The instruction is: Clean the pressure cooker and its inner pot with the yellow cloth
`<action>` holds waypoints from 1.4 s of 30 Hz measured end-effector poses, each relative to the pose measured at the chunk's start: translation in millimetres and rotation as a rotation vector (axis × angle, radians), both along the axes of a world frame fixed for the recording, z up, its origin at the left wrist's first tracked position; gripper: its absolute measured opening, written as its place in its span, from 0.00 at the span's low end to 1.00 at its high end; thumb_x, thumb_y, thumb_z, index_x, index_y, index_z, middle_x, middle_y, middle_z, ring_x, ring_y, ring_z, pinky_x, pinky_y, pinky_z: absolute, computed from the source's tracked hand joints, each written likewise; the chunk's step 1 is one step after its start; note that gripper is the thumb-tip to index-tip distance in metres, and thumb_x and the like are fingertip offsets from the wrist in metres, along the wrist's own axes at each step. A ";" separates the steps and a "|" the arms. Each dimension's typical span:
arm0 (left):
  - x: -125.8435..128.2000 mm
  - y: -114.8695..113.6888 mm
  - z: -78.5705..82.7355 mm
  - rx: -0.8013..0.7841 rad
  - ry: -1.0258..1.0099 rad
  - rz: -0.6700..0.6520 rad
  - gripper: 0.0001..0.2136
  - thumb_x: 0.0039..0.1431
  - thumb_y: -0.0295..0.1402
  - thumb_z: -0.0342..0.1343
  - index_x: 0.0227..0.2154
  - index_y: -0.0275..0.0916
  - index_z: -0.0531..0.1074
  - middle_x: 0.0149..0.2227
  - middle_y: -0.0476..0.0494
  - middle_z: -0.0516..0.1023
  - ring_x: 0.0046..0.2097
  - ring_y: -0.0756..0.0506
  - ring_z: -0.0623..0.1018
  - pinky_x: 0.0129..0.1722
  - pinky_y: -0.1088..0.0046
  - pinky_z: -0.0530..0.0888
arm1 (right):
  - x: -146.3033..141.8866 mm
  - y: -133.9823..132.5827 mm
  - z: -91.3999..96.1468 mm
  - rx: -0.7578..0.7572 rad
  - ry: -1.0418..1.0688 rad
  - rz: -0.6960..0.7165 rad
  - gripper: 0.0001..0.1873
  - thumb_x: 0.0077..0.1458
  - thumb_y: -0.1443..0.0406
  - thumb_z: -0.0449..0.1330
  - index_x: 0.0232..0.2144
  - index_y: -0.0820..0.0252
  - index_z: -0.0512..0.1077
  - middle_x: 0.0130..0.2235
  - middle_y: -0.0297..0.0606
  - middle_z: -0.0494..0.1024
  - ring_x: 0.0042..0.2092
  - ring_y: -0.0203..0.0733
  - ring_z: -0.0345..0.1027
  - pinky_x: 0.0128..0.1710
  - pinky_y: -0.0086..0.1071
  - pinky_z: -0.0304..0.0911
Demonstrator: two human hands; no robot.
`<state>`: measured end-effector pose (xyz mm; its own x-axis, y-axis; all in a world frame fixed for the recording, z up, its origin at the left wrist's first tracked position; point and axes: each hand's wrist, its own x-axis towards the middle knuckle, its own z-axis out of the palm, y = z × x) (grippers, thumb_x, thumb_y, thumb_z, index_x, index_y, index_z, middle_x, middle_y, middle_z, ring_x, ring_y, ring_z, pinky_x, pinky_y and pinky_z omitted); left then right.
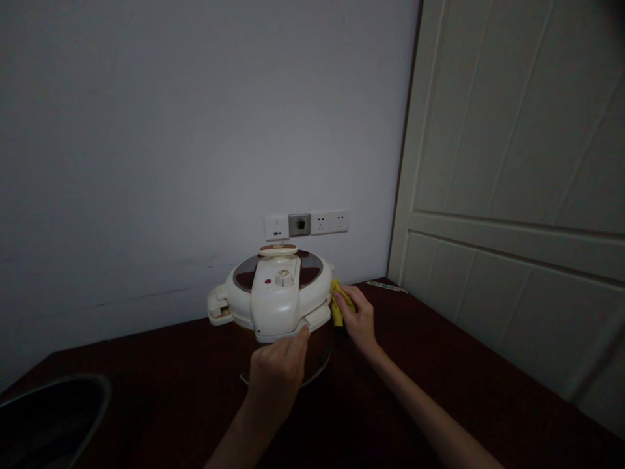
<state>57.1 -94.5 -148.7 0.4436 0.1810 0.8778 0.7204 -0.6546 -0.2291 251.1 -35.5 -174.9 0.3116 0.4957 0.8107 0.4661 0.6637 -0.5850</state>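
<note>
A white and brown electric pressure cooker stands on the dark red tabletop, lid on, with a knob and a handle on top. My left hand is closed at the near edge of its lid, the fingers curled against the white rim; part of the grip is hidden behind the hand. In my right hand is a bunched yellow cloth, pressed to the right side of the cooker by the lid rim. The cooker's lower body is dim and partly covered by my left hand.
A dark pot or basin with a metal rim is at the lower left. Sockets and switches line the wall behind the cooker. A patterned strip lies at the table's back right, beside a pale panelled door.
</note>
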 end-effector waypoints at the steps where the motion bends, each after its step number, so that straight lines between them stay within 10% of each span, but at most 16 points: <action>1: 0.3 0.0 -0.3 -0.003 -0.004 -0.002 0.12 0.63 0.25 0.45 0.35 0.31 0.76 0.22 0.43 0.78 0.20 0.52 0.76 0.25 0.81 0.73 | -1.6 -3.8 0.1 0.017 -0.017 0.003 0.09 0.56 0.62 0.56 0.34 0.60 0.74 0.36 0.41 0.75 0.38 0.41 0.69 0.40 0.36 0.66; 23: 1.3 -0.5 -2.2 0.010 -0.043 -0.035 0.12 0.64 0.25 0.45 0.35 0.29 0.75 0.22 0.43 0.78 0.20 0.51 0.76 0.21 0.80 0.71 | -11.8 -22.1 -27.6 0.186 -0.182 0.037 0.16 0.58 0.70 0.54 0.46 0.55 0.73 0.42 0.44 0.72 0.43 0.40 0.70 0.40 0.35 0.69; 34: 6.0 -11.2 0.7 -0.089 -0.058 0.058 0.11 0.62 0.25 0.45 0.38 0.31 0.73 0.19 0.47 0.76 0.18 0.50 0.74 0.16 0.78 0.66 | 22.5 -56.9 -39.4 -0.322 -0.173 0.059 0.13 0.55 0.59 0.55 0.38 0.60 0.72 0.36 0.41 0.75 0.38 0.42 0.70 0.38 0.34 0.66; 38: 2.0 -38.7 30.0 -0.309 -0.223 -0.097 0.16 0.59 0.28 0.50 0.50 0.29 0.64 0.14 0.56 0.69 0.15 0.53 0.69 0.16 0.80 0.64 | 27.5 -95.3 -44.6 -0.665 -0.267 0.165 0.15 0.52 0.59 0.55 0.40 0.59 0.69 0.31 0.35 0.75 0.34 0.40 0.70 0.36 0.32 0.65; 42: -5.3 -57.9 104.0 -0.316 -0.441 -0.174 0.15 0.58 0.28 0.49 0.48 0.33 0.66 0.13 0.60 0.62 0.14 0.55 0.63 0.16 0.82 0.61 | 35.0 -124.1 -57.0 -0.943 -0.480 0.218 0.15 0.48 0.58 0.57 0.39 0.53 0.72 0.35 0.37 0.78 0.37 0.44 0.72 0.39 0.33 0.64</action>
<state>51.8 -152.4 -44.7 0.0940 0.4218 0.9018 0.5790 -0.7601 0.2951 286.1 -159.6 -231.9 -0.1074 0.9904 0.0873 0.7096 0.1379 -0.6910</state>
